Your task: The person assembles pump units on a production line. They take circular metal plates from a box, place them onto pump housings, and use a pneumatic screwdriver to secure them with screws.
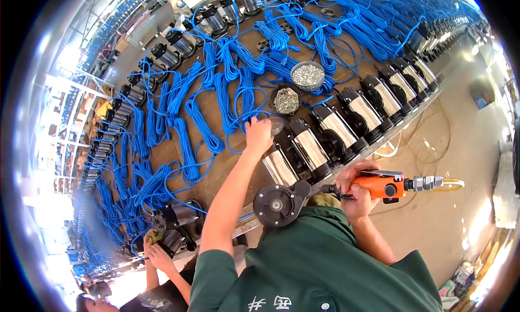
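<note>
My left hand point(259, 136) reaches over the table beside a shallow clear dish point(277, 125). Its fingers are drawn together; whatever they hold, if anything, is hidden. Close to my body, my right hand point(358, 201) is wrapped round an orange air screwdriver point(385, 187), whose black nose points left. Left of that nose, a black round pump end point(277, 205) with screws round its rim faces up at the table's edge. Behind it lie silver-and-black pumps point(310, 149) in a row. Past the clear dish stand a black bowl of screws point(286, 100) and a second bowl of small metal parts point(307, 75).
Bundles of blue cable point(203, 125) cover much of the brown table point(216, 160). More pumps point(166, 55) line its far left edge. At lower left a co-worker's hands point(158, 255) touch a pump point(176, 241). A yellowish hose point(454, 184) runs from the screwdriver.
</note>
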`<state>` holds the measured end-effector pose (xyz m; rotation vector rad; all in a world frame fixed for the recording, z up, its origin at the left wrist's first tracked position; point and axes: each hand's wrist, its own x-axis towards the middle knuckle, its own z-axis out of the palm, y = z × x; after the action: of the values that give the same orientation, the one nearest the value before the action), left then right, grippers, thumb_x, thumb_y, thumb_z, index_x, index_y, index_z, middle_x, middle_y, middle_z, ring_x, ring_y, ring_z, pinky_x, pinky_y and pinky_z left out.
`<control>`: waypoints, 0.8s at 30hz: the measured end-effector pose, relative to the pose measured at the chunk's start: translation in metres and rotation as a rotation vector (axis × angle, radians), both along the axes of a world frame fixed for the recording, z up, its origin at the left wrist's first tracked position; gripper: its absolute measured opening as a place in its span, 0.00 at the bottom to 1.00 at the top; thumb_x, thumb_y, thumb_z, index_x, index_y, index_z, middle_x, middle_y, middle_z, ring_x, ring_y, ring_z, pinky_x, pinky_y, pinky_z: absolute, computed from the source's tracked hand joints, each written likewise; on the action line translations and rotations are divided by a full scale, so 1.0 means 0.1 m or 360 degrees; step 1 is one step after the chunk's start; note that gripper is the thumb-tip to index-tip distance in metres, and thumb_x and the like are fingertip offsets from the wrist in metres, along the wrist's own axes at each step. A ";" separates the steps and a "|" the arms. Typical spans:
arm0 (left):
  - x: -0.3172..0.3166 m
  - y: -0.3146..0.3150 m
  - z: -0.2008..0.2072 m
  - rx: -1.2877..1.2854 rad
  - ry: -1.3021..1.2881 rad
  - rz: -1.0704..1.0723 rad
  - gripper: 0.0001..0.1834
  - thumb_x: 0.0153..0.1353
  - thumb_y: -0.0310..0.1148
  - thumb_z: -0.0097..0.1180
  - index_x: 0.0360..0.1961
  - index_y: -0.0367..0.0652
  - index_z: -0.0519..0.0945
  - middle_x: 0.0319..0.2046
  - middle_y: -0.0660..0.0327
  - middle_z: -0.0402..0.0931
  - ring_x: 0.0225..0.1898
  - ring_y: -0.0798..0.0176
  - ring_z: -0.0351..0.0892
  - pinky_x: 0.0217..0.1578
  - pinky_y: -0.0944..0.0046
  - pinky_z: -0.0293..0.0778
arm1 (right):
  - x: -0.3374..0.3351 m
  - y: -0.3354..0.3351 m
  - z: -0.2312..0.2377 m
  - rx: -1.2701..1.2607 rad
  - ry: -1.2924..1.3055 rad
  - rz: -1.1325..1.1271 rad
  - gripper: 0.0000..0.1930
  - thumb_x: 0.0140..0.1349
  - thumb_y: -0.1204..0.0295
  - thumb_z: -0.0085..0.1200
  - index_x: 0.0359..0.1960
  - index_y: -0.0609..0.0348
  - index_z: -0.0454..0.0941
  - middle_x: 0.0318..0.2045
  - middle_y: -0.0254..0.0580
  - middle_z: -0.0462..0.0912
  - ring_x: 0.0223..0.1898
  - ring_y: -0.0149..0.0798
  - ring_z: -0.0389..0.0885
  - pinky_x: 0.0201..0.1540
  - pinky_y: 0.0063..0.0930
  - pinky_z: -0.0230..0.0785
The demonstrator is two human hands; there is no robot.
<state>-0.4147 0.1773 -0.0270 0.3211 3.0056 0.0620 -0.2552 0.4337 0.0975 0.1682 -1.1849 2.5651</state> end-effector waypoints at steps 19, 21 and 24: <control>2.17 0.33 1.55 0.0409 0.0171 0.0397 0.29 0.52 0.37 0.64 0.54 0.38 0.71 0.48 0.45 0.70 0.47 0.43 0.68 0.49 0.48 0.66 | -0.07 0.18 -0.53 -0.0068 -0.0363 -0.0049 0.16 0.49 0.82 0.44 0.42 0.65 0.67 0.33 0.47 0.76 0.24 0.34 0.73 0.28 0.26 0.70; 2.14 0.31 1.52 0.0699 0.0051 0.0112 0.40 0.46 0.40 0.69 0.60 0.41 0.66 0.58 0.45 0.62 0.55 0.39 0.63 0.56 0.46 0.61 | -0.03 0.15 -0.50 -0.0067 -0.0360 -0.0042 0.16 0.49 0.82 0.44 0.42 0.65 0.67 0.33 0.47 0.76 0.24 0.34 0.73 0.28 0.26 0.70; 2.08 0.37 1.53 0.0741 -0.0175 -0.0157 0.47 0.35 0.42 0.74 0.59 0.41 0.67 0.61 0.47 0.60 0.57 0.40 0.63 0.60 0.47 0.60 | 0.01 0.14 -0.52 -0.0079 -0.0427 -0.0029 0.16 0.48 0.82 0.44 0.42 0.65 0.68 0.33 0.47 0.76 0.23 0.34 0.74 0.27 0.26 0.70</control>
<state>-0.2063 0.2143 0.1256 0.4876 2.8278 0.7488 -0.2547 0.4478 0.0455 -0.2035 -1.2027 2.6589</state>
